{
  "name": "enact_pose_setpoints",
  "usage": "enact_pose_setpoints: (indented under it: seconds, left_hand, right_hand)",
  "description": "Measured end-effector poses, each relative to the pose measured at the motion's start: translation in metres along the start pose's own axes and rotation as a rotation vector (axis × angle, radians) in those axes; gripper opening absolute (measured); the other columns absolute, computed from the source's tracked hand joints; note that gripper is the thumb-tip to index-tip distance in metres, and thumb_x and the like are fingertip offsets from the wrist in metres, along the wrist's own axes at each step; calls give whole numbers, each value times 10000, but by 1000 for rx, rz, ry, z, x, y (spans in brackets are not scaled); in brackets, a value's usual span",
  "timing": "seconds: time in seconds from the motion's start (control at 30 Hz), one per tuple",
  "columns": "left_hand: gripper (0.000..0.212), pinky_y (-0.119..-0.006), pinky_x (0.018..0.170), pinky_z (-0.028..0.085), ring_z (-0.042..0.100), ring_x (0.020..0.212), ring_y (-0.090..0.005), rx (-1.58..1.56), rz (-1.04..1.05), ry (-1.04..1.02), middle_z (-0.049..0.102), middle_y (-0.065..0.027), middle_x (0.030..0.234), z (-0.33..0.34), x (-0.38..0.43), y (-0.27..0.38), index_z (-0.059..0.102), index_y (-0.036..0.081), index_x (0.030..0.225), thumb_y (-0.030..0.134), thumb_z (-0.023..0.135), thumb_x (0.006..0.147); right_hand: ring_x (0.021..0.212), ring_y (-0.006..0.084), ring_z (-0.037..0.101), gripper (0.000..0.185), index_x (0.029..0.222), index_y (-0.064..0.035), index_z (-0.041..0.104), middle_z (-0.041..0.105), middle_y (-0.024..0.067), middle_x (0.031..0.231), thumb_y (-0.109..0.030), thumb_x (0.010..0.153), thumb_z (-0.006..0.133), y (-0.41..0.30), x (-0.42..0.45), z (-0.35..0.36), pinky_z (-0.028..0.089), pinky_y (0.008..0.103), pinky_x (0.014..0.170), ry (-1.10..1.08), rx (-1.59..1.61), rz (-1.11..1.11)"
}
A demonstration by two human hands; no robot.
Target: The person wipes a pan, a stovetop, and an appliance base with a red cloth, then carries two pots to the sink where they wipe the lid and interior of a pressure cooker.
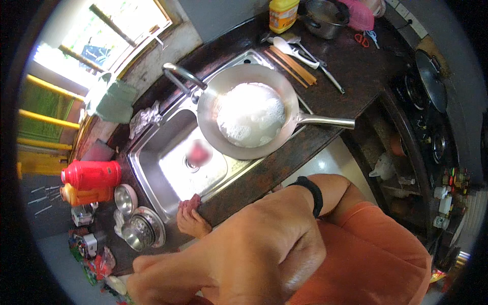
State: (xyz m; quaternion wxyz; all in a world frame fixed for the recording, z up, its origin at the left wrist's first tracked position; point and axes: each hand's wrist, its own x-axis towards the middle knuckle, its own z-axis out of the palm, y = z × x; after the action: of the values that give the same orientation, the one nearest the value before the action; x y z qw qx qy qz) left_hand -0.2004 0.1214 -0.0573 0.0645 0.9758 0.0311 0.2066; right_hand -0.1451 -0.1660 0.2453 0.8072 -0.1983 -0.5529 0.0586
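At the sink's front left corner, my left hand [192, 219] has its fingers closed on a small, crumpled dark red cloth or scrubber [193, 201]. My own bare limbs cover the area close by, and a black band [313, 195] circles one of them. I cannot make out my right hand. A large steel wok [246, 150] rests over the right side of the stainless steel sink [150, 190]. Cloudy, foamy water [248, 133] fills its bottom, and its long metal handle [328, 120] points right over the counter edge. A blurred reddish patch [199, 153] appears near the drain.
The curved faucet [187, 76] reaches beside the wok's rim. Chopsticks [295, 66] and white utensils [291, 51] lie right of the sink. Metal bowls [139, 232] and red [93, 174] and orange [85, 194] thermoses stand left. A pot [324, 23], scissors [364, 40] and stove burners [438, 146] are farther right.
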Motion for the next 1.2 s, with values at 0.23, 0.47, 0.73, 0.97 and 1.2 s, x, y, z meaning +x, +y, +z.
enact_pose_setpoints:
  seconds: [0.23,0.47,0.73,0.97,1.2]
  left_hand:
    - [331,-493,1078,273,427,1298,-303,69,-82,-89,523,-84,1361,-1,-7,-1,589,108,1220,328,519,982]
    - [335,-500,1081,261,425,1303,-297,5,-14,-62,513,-80,1368,16,-13,-25,570,121,1236,319,529,969]
    - [349,-503,1101,243,415,1310,-297,58,-59,-84,508,-79,1369,9,-13,-17,560,109,1248,320,522,972]
    - [331,-498,1087,263,428,1299,-294,93,-63,-60,521,-85,1352,12,-11,-4,582,103,1205,332,523,973]
    - [266,-517,1071,280,441,1295,-280,37,-60,-6,544,-63,1327,17,-17,-25,601,146,1136,308,593,926]
  right_hand:
    - [985,283,560,227,1109,-5,637,581,141,1071,-40,901,551,12,0,5,455,369,843,11,40,10]
    - [1002,292,558,239,1119,-8,638,581,145,1086,-32,901,545,21,3,10,456,376,856,-12,78,16]
    - [1020,302,557,252,1130,-10,640,582,151,1104,-22,901,537,25,-1,12,458,383,872,-1,86,5]
    - [1037,311,555,264,1140,-13,642,582,155,1119,-14,900,531,18,-7,11,459,390,885,2,63,21]
    - [1053,320,554,277,1150,-15,643,582,160,1135,-6,900,524,22,-16,-3,461,396,899,-7,-192,216]
